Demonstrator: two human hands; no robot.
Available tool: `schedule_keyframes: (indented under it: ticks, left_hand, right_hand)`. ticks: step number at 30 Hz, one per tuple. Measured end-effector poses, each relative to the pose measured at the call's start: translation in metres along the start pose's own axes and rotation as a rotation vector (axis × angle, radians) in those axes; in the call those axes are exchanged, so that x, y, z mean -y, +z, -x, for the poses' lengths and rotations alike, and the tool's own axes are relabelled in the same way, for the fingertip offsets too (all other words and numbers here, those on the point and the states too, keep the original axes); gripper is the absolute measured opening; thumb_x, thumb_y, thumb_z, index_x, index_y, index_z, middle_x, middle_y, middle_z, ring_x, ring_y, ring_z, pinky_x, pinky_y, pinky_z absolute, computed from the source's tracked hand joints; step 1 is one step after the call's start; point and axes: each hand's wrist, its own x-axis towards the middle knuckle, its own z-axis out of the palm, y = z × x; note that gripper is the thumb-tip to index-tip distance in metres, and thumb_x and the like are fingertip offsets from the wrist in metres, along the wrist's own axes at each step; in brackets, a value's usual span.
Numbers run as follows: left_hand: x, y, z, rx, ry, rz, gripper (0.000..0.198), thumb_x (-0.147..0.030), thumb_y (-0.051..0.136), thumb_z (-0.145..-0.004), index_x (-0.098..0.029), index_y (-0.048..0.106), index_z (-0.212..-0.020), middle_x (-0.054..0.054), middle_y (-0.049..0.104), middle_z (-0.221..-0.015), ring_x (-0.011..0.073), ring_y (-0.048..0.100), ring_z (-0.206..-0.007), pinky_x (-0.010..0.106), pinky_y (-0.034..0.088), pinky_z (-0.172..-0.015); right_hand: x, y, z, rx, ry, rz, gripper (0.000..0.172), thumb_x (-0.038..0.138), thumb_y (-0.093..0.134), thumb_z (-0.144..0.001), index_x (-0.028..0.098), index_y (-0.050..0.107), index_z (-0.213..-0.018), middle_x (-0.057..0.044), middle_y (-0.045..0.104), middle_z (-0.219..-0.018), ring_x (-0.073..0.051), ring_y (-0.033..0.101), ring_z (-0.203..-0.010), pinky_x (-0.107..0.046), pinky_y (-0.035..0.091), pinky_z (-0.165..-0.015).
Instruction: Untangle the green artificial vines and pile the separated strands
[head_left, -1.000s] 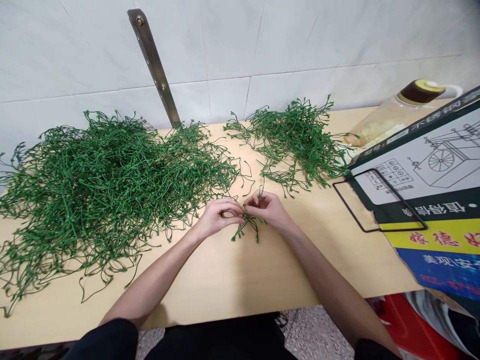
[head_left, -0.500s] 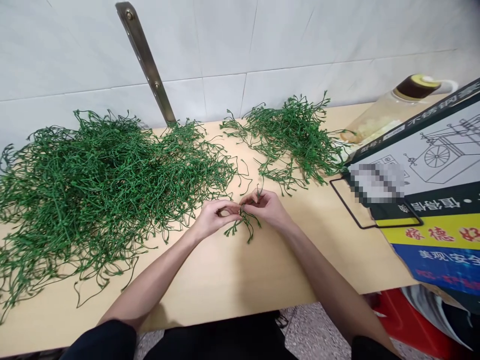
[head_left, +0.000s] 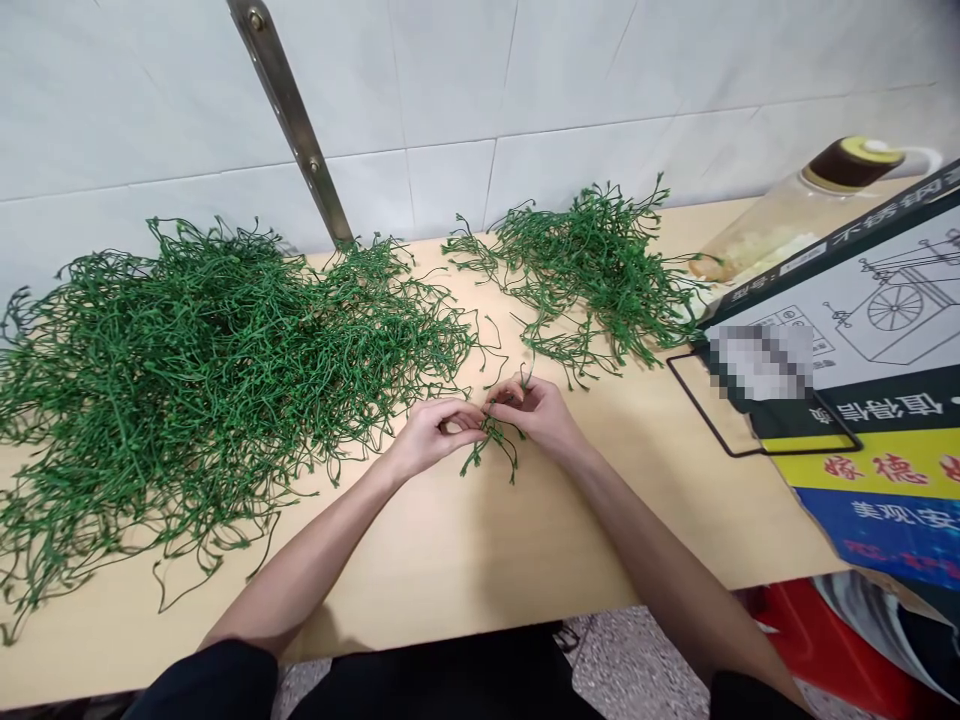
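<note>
My left hand point(head_left: 429, 437) and my right hand point(head_left: 536, 410) meet fingertip to fingertip over the wooden table point(head_left: 480, 560). Both pinch a small bunch of green strands point(head_left: 493, 445), whose loose ends hang down between them. A large tangled pile of green strands point(head_left: 187, 370) lies to the left of my hands. Behind my right hand sits a smaller pile of the same strands point(head_left: 585, 270).
A printed cardboard box point(head_left: 862, 400) with a black wire handle point(head_left: 757, 430) lies at the right edge. A clear bottle with a brown cap point(head_left: 795, 215) lies behind it. A metal bar point(head_left: 292, 120) leans on the white tiled wall.
My hands stay together, working the small bunch; its hanging ends shift slightly. The view has moved a little.
</note>
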Motion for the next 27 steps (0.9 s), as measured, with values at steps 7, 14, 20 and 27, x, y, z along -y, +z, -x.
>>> schedule_keyframes:
  ticks: [7, 14, 20, 27]
  left_hand:
    - [-0.0025, 0.0015, 0.0008, -0.047, -0.013, 0.056, 0.016, -0.03, 0.073, -0.083, -0.015, 0.069, -0.086, 0.005, 0.071, -0.083, 0.0103, 0.068, -0.069, 0.02, 0.059, -0.067]
    - [-0.0012, 0.0027, 0.0012, -0.05, -0.024, 0.055, 0.012, -0.025, 0.067, -0.086, -0.014, 0.068, -0.09, 0.004, 0.071, -0.077, 0.0098, 0.068, -0.067, 0.018, 0.057, -0.064]
    - [-0.0019, 0.0037, 0.0021, -0.063, -0.024, 0.003, 0.008, -0.021, 0.063, -0.086, -0.014, 0.067, -0.088, 0.003, 0.069, -0.072, 0.0079, 0.064, -0.063, 0.016, 0.052, -0.058]
    - [-0.0033, 0.0028, 0.0028, -0.05, -0.01, -0.028, 0.01, -0.021, 0.065, -0.084, -0.015, 0.066, -0.091, 0.001, 0.067, -0.071, 0.0068, 0.06, -0.06, 0.015, 0.05, -0.057]
  right_hand:
    - [0.0032, -0.0006, 0.0011, 0.043, 0.02, -0.065, 0.051, 0.033, 0.087, -0.062, 0.022, 0.038, -0.064, 0.0, 0.067, -0.076, -0.014, 0.063, -0.074, -0.032, 0.052, -0.076]
    - [0.0011, 0.0, 0.0011, 0.041, 0.046, -0.046, 0.052, 0.035, 0.088, -0.06, 0.022, 0.038, -0.063, -0.001, 0.069, -0.078, -0.014, 0.062, -0.073, -0.031, 0.053, -0.075]
    - [0.0017, 0.0001, 0.0014, 0.064, 0.059, -0.052, 0.052, 0.036, 0.089, -0.059, 0.022, 0.04, -0.063, -0.002, 0.071, -0.081, -0.014, 0.064, -0.075, -0.033, 0.054, -0.078]
    - [0.0008, 0.0011, 0.0015, 0.06, 0.036, -0.02, 0.051, 0.037, 0.089, -0.058, 0.022, 0.04, -0.062, -0.002, 0.069, -0.079, -0.014, 0.063, -0.074, -0.033, 0.055, -0.076]
